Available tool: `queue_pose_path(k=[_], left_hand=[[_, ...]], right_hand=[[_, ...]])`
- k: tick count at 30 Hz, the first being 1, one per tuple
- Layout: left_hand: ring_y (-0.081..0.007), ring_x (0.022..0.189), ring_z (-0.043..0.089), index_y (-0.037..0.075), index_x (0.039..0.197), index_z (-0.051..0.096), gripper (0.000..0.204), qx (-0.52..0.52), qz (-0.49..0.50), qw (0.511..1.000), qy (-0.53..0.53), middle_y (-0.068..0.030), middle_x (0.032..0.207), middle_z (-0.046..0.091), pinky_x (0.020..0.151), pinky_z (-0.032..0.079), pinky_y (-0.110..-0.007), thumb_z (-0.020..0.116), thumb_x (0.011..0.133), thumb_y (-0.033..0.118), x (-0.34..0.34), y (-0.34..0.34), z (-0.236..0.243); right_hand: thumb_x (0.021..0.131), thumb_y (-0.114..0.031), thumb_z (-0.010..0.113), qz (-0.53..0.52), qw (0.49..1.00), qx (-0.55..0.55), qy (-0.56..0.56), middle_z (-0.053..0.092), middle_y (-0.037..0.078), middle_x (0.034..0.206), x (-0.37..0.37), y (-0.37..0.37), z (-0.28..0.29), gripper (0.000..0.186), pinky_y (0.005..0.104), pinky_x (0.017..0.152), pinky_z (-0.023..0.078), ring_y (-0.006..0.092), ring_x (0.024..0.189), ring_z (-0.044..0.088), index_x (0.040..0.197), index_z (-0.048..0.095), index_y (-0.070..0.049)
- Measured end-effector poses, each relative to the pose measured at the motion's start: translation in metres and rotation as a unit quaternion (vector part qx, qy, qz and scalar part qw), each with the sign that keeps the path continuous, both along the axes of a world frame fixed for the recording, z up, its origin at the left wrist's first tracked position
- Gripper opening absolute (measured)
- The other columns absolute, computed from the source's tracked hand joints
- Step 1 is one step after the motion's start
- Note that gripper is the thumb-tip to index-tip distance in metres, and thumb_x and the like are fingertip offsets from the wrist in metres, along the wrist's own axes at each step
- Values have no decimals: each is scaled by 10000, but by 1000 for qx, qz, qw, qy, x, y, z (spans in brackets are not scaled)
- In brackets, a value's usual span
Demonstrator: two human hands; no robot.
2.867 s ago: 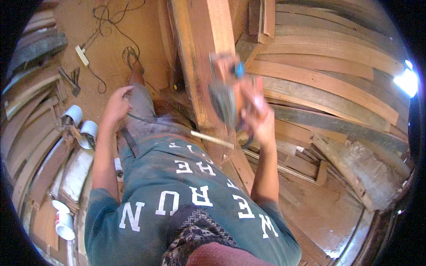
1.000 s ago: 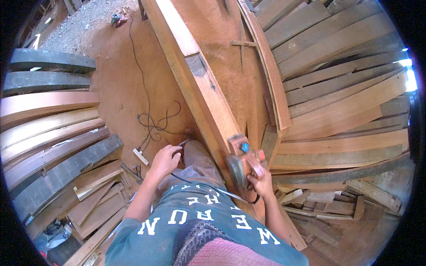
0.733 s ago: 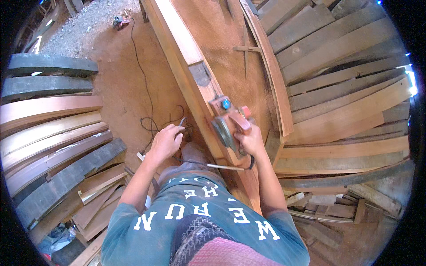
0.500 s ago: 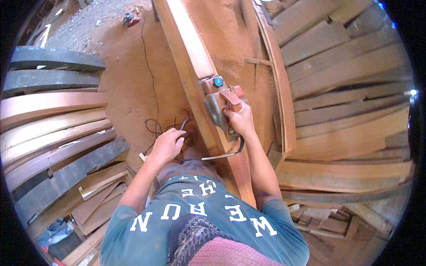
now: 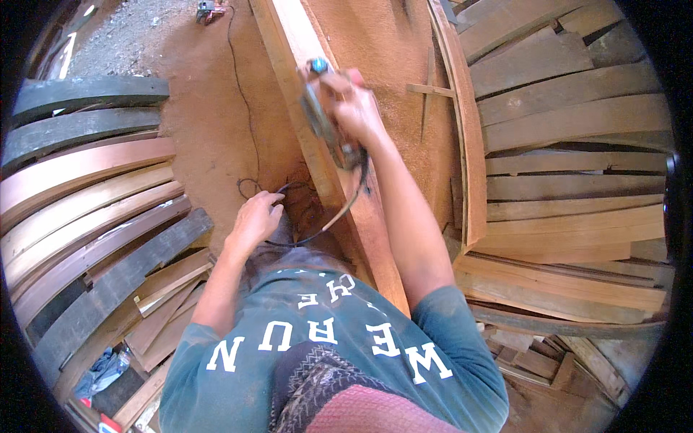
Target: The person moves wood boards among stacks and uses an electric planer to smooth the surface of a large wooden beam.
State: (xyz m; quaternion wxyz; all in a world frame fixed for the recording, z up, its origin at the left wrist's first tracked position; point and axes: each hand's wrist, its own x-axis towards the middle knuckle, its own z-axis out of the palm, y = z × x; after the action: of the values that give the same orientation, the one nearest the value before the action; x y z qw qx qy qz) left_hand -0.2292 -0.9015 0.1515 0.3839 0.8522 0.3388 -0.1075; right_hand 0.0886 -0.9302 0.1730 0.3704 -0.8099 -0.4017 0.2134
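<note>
An electric hand planer [image 5: 323, 119] with a blue front knob rests on a long wooden beam [image 5: 297, 32], somewhat blurred. My right hand [image 5: 355, 119] is wrapped round its handle, arm stretched forward. From the planer's rear a dark power cord [image 5: 345, 210], with a pale taped stretch, curves down and left across my lap. My left hand [image 5: 257, 219] is over my leg, left of the beam, its fingers curled at a loop of the cord; they seem to pinch it, though the fingertips partly hide the contact.
Curved stacked planks [image 5: 86, 162] line the left side. More boards [image 5: 570, 130] lie at the right, beside a long upright plank [image 5: 473, 187]. Sawdust [image 5: 202, 115] covers the ground. A thin cable [image 5: 249, 108] runs to a small red object [image 5: 209, 11] at the far left.
My right hand has pushed the planer forward along the beam, away from me, drawing its cord along. My left hand has shifted slightly left and nearer the cord's loop.
</note>
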Motion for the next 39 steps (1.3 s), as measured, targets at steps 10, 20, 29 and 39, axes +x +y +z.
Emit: queue_pose_path(k=[10,20,29,39], left_hand=[[-421,1209,653,7,1268,720,375,-67,-110,992,2,-237,1274,700,1074,505,-474,654,959,209,22,38,-39],[-416,1169,660,4,1256,725,370,-71,-159,985,-20,-228,1212,705,1050,514,-487,634,971,222,64,87,-43],[-417,1136,661,23,1262,721,358,-47,9,999,0,-223,1165,705,1005,523,-481,664,961,209,6,174,-42],[-415,1157,663,19,1262,720,343,16,77,997,-24,-228,1195,702,1015,526,-476,663,968,186,26,212,-41]], right_hand=[[821,-58,788,-167,956,-149,190,761,119,1106,-159,-294,28,422,379,945,551,235,1033,707,1227,698,11],[811,-159,815,-199,961,-123,150,767,186,1045,-121,-202,17,402,414,900,569,312,980,753,1171,707,-16],[870,-167,635,44,996,52,-62,748,180,1163,45,112,-12,438,405,881,575,361,1002,734,1301,713,-182],[896,-377,701,-32,998,-3,60,771,195,1074,97,237,-19,308,448,908,568,371,1037,744,1176,745,-255]])
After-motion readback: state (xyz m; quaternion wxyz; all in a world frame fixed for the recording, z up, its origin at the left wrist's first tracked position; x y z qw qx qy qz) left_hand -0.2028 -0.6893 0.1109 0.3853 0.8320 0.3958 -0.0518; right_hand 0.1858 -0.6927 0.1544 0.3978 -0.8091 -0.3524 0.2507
